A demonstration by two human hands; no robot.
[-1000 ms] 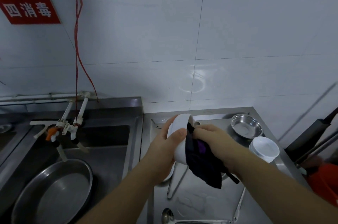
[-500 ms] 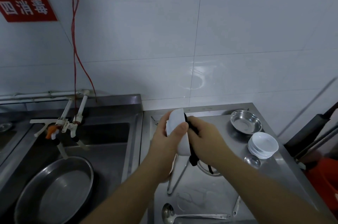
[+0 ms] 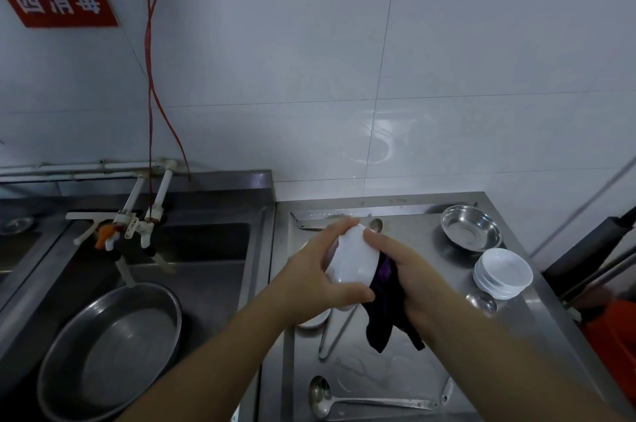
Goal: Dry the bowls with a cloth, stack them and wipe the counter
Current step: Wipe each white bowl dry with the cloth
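A white bowl (image 3: 354, 258) was held above the steel counter (image 3: 423, 370), tipped on its side so that its outer wall faced the camera, probably so that the dark cloth (image 3: 385, 311) could be worked against its far side. The bowl was gripped by the left hand (image 3: 316, 280), fingers curled over the rim at 12 o'clock and thumb hooked beneath at 6 o'clock. The cloth was bunched in the right hand (image 3: 409, 277), at 3 o'clock of the bowl, fingers curled round it with the index finger laid over the bowl's top; its loose ends hung toward 6 o'clock. Both forearms were brought in from the lower edge, wrists turned inward. A stack of white bowls (image 3: 502, 273) was seen at 3 o'clock, well apart, presumably the dried ones, with a steel dish (image 3: 471, 227) at 2 o'clock. A ladle (image 3: 361, 401) lay at 6 o'clock, and a steel basin (image 3: 110, 349) sat in the sink (image 3: 206, 249) at 8 o'clock.
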